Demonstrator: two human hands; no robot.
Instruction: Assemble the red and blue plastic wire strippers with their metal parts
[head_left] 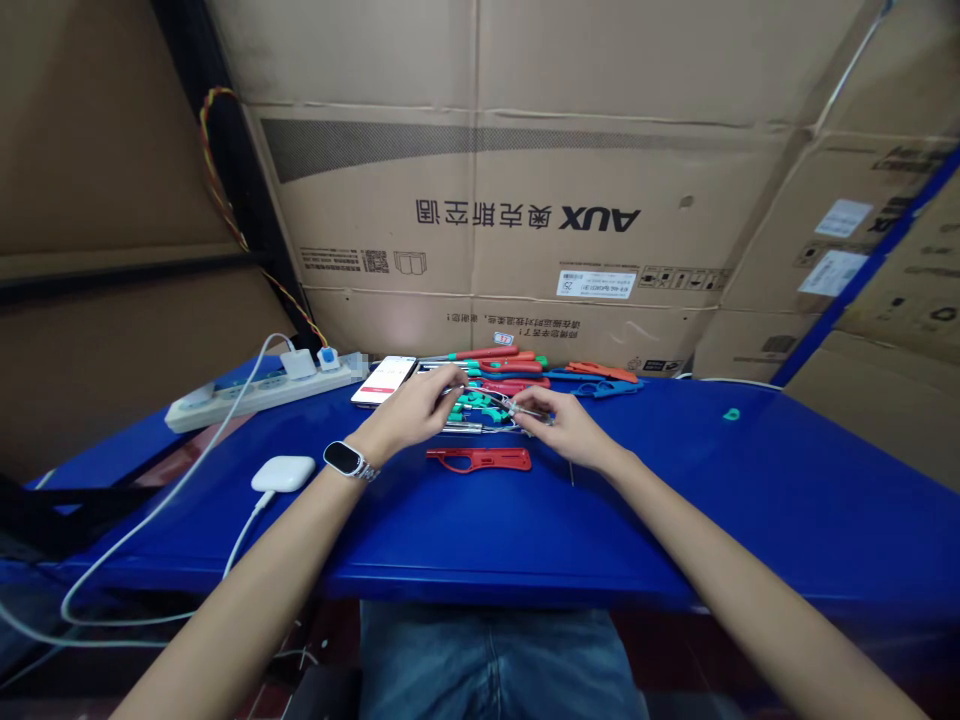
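Note:
My left hand [417, 408], with a watch on the wrist, has thumb and fingers pinched around one end of a thin wire [486, 391]. The wire curves across to my right hand [564, 425], whose fingertips grip a small pale part [512, 407] at its other end. A thin metal piece sticks out below the right hand. Under both hands lie several small green plastic parts [484, 408] and metal tubes [461, 428]. Closer to me is a red lighter casing half [495, 459], lying flat and touched by neither hand.
Red lighter casings [495, 354] are heaped behind the hands, with orange [600, 371] and blue ones [611, 388] to the right. A phone [385, 381], a white earbud case [283, 473] with a cable and a power strip [262, 392] are at left. Cardboard [525, 150] walls the back.

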